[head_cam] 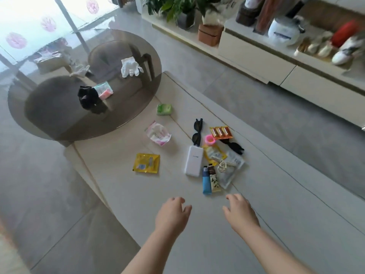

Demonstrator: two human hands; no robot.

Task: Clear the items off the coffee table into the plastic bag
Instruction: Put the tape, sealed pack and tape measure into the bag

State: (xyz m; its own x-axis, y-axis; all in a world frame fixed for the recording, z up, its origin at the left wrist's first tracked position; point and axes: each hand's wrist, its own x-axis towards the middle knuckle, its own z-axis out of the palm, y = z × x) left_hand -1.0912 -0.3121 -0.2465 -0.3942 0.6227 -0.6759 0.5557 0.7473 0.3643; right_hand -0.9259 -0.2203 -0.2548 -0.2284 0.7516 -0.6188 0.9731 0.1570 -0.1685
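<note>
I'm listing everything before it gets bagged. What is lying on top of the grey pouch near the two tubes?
A coiled pale cord lies on the grey pouch. The yellow packet overlaps its upper left edge. Anything beneath the pouch is hidden.

Bright, even daylight, entering from large blown-out windows at upper left. Pale grey tiled floor carries a soft sheen below them. Round smoked-glass tabletop mirrors window frames and haze. Shadows faint, short. Motion blur smears the cream shelf unit at upper right. Wide-angle bending toward the edges; centre fairly sharp.
</note>
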